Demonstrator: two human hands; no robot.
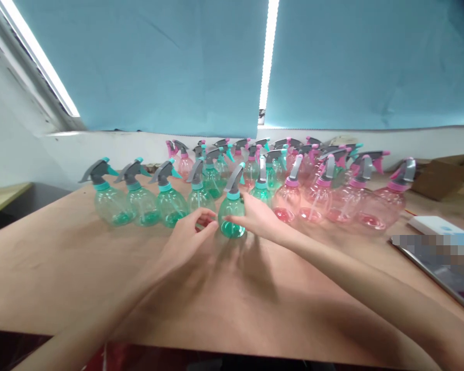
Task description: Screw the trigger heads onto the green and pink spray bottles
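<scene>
A round green spray bottle (232, 210) with a grey and turquoise trigger head stands upright in the middle of the front row. My right hand (261, 215) grips it from the right side, thumb across its front. Just left of that bottle is my left hand (201, 226), its fingers curved and thumb apart, holding nothing; whether it touches the bottle I cannot tell. Behind my left hand stands another green spray bottle (199, 198), partly covered. More green bottles (170, 203) line up to the left, and pink spray bottles (286, 201) to the right.
Further spray bottles (251, 170), pink and green mixed, crowd the back of the wooden table (139, 304). At the right lie a white box (435, 225), a dark flat item (429, 263), partly blurred, and an open cardboard box (438, 178). Blue curtains (158, 67) hang behind.
</scene>
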